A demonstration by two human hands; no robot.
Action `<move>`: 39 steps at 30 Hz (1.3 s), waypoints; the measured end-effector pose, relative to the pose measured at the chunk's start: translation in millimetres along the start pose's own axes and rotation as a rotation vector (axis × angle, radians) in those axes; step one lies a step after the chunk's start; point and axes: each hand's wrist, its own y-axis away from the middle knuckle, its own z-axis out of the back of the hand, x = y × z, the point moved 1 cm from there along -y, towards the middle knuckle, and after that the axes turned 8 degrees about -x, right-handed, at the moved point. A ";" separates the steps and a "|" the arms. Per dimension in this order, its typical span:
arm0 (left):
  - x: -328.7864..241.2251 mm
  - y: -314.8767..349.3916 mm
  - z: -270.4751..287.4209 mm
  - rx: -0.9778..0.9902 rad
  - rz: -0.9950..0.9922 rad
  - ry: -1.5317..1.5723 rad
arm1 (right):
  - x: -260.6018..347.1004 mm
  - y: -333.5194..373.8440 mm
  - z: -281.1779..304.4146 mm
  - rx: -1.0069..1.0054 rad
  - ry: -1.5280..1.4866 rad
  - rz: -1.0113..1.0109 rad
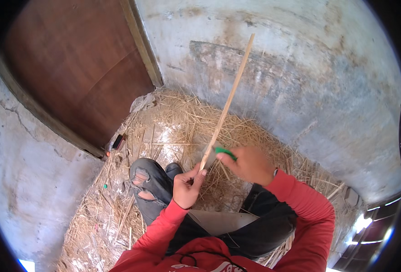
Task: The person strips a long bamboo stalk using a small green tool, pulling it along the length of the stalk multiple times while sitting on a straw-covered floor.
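Note:
My left hand (187,187) is closed around the lower end of a long, thin, pale wooden strip (232,93), which looks like split bamboo. The strip slants up and to the right, its far end in front of the wall. In my right hand (251,167) is a knife with a green handle (226,153). Its blade is blurred and lies against or close beside the strip, just above my left fingers; whether it touches cannot be made out. Both hands are over my lap, between my bent knees in torn dark jeans (152,195).
Straw-like shavings (186,106) cover the floor around me. A stained wall (291,81) stands ahead and to the right, a brown door (82,68) at the far left. By the door frame lie a small dark object (118,142) and a crumpled pale bag (142,103).

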 end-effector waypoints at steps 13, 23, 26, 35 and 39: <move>7.3 14.6 -3.3 0.027 0.075 -0.021 | -18.9 5.3 -27.6 0.096 0.018 -0.005; -1.5 60.8 23.7 0.232 0.445 0.197 | -107.0 -48.0 12.7 -0.216 0.043 -0.320; 2.9 70.7 34.6 0.263 0.479 0.191 | -133.4 -55.9 21.6 -0.238 0.109 -0.469; -9.8 77.8 89.8 0.313 0.387 0.009 | -213.8 -44.4 86.3 -0.640 0.118 -0.448; -6.5 40.3 53.6 0.238 0.320 0.094 | -109.5 -29.2 53.3 -0.472 0.033 -0.206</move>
